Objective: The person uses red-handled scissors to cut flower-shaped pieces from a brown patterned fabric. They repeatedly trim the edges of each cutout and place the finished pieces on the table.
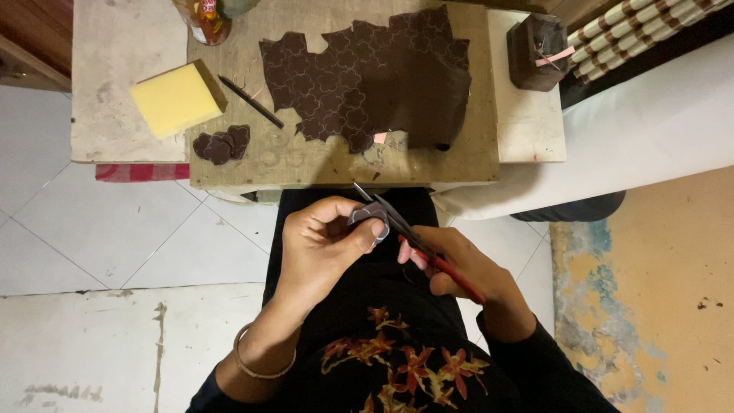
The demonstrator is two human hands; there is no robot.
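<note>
My left hand [325, 245] pinches a small dark leather piece [369, 216] with pale traced outlines, held over my lap. My right hand [459, 264] grips red-handled scissors [413, 241], whose blades cross that piece. On the wooden board [321, 164] ahead lies a large dark brown leather sheet [375, 76] marked with scalloped flower outlines, its edges cut ragged. A small pile of cut-out leather shapes [222, 144] rests near the board's front left corner.
A yellow sponge block [177, 98] and a black pen [251, 101] lie on the left of the board. A dark box [539, 50] stands at the right, a bottle [205, 19] at the back. White floor tiles [115, 237] lie to the left, a white mattress [650, 130] to the right.
</note>
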